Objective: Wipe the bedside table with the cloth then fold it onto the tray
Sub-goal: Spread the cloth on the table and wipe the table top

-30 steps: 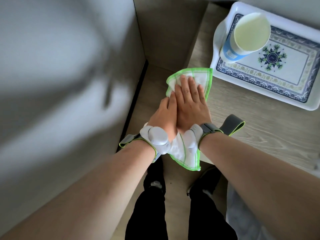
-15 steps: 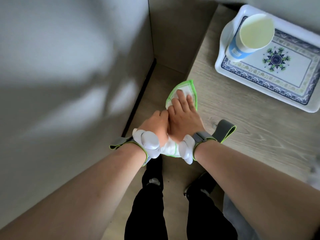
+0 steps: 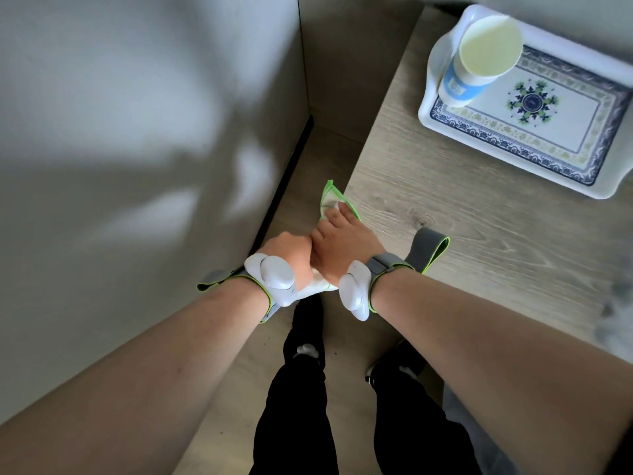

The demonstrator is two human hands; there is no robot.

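Observation:
A white cloth with a green hem (image 3: 330, 199) is bunched at the left front corner of the wooden bedside table (image 3: 479, 241). My right hand (image 3: 342, 245) lies flat over it, fingers pointing away from me. My left hand (image 3: 291, 255) presses against the right one and grips the cloth's near end, which shows white between my wrists. Most of the cloth is hidden under my hands. A white tray with a blue patterned border (image 3: 582, 132) rests at the table's far right.
A blue and white paper cup (image 3: 479, 60) stands on the tray's left end. A grey wall closes in on the left, with a narrow strip of wooden floor (image 3: 239, 371) between it and the table. My legs and feet are below.
Both hands have drawn back toward the table's front left corner, gathering the cloth. It shows much smaller now, with only a green-edged tip beyond my fingers.

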